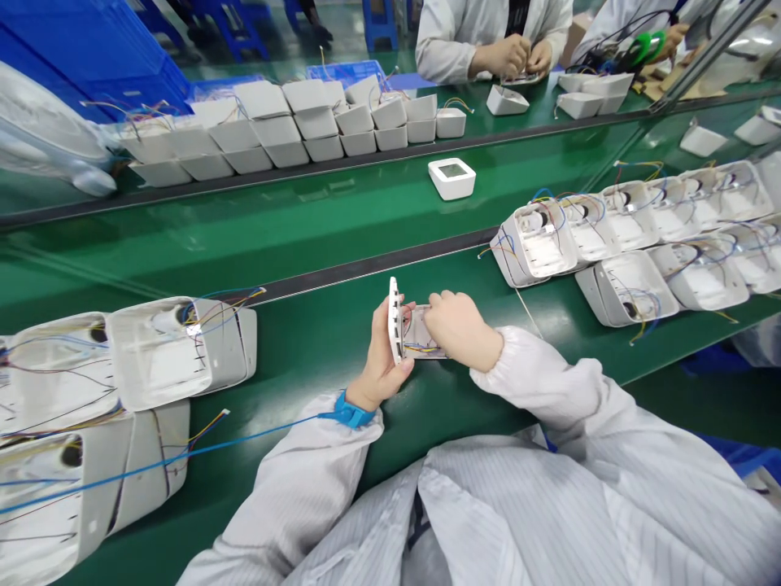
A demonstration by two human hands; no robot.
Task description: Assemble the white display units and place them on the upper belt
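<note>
- Holding a small white shell point(395, 319) up on its edge, the left hand point(381, 366) wraps round it from below, thumb on one side and fingers on the other.
- The shell stands just above the green desk point(305, 342), near the middle, right in front of the person.
- The right hand point(460, 328) is curled up and pressed against the open inside of the shell, where thin coloured wires point(421, 348) show. The fingertips are tucked in, so I cannot tell just what they pinch.
- A blue wrist strap point(349, 412) sits on the left wrist, and a blue cord point(183, 456) runs from it off to the left across the desk.
- Both arms wear white striped sleeves point(549, 391).
- On the left lie a few big white shells point(164, 350) on their sides, with loose wires spilling out.
- On the right is a row of open white shells point(537, 240) with wires inside, packed close together.
- One finished white box with a little screen point(451, 177) sits alone on the middle strip of the desk.
- Across the desk, more white shells are stacked in rows point(305, 122).
- A person in a white coat point(488, 32) works on the far side, both hands together over a small part.
</note>
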